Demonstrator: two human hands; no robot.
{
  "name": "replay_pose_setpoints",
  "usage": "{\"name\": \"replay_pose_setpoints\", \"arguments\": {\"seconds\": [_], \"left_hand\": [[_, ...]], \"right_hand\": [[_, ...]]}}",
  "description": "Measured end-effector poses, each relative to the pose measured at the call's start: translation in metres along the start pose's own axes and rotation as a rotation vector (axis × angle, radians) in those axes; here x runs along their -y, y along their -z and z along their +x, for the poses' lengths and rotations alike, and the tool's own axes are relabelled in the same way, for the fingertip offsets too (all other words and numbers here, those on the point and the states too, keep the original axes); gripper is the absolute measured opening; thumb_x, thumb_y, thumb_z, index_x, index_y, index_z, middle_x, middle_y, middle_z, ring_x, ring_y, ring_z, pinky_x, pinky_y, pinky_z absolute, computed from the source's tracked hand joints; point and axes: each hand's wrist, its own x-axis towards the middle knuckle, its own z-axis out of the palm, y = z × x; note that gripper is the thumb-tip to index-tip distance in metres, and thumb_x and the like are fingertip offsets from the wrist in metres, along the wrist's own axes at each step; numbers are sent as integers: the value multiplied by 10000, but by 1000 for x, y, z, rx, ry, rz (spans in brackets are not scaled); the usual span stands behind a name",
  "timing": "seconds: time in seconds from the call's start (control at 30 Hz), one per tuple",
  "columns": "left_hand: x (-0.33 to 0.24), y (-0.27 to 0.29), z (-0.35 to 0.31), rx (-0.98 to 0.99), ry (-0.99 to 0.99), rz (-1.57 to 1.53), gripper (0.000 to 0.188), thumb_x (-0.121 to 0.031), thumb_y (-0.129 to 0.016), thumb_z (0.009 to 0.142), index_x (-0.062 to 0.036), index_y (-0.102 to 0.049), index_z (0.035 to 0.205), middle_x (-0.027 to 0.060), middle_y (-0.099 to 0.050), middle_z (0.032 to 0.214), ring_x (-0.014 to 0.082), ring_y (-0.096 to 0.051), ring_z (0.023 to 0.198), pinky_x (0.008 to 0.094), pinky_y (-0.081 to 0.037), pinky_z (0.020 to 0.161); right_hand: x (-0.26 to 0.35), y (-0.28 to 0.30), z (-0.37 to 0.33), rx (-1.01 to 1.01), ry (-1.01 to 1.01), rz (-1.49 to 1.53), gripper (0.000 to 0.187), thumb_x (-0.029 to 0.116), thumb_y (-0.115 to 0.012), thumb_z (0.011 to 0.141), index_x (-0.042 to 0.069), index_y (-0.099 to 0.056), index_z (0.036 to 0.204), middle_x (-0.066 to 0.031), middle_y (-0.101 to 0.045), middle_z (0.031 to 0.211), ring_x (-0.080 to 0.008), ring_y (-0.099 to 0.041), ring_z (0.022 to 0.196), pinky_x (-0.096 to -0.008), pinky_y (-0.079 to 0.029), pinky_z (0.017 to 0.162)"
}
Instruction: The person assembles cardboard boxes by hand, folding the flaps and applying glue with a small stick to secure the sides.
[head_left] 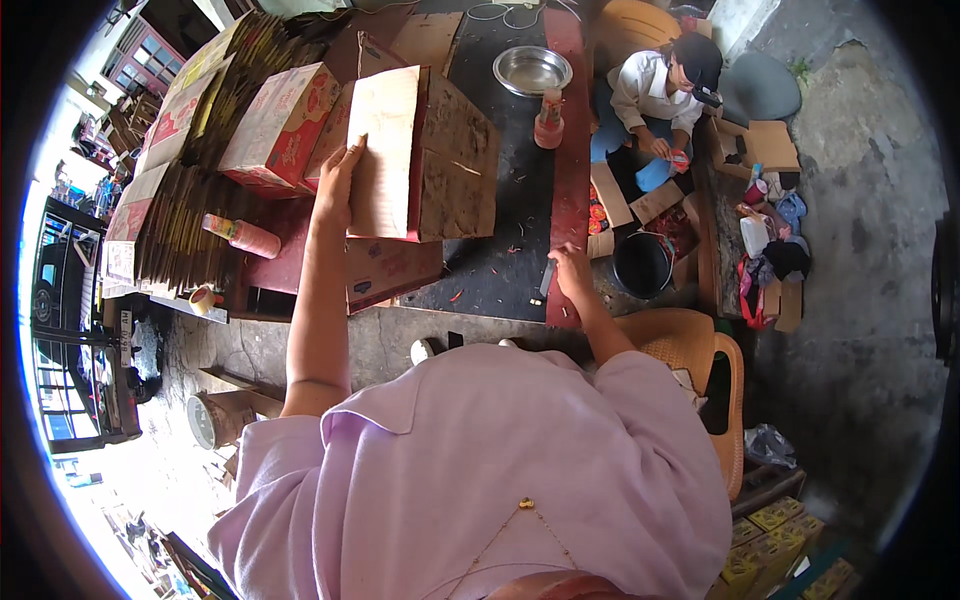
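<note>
Cardboard box sits over the table, ahead and left of the right hand, well apart from it. Left hand is nearer, touching the box's pale flap at its left edge; long edge runs away from the person. Left fingers lie against the flap; can't tell if they pinch. Right fingers curl, apparently around a thin grey tool.

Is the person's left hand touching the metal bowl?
No, the left hand is on the box, while the bowl stands apart on the table.
</note>
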Motion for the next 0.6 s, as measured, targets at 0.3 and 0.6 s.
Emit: {"name": "replay_pose_setpoints", "arguments": {"seconds": [0.3,0.6], "left_hand": [[0,-3,-6,-41,-7,12,334,-281,-577,902,27,-602,1027,51,-634,918,98,-583,786,233,-453,700],[8,7,-1,2,19,23,420,-327,-573,900,30,-575,1122,59,-640,969,111,-603,816,250,-463,741]], "right_hand": [[-13,-4,16,204,289,-315,136,155,-518,809,127,-651,820,-63,-562,931,-247,-518,1046,-405,-422,868],[-14,5,29,306,392,-306,28,156,-571,764,129,-568,755,-58,-535,925,-245,-504,1045,-405,-387,890]]}}
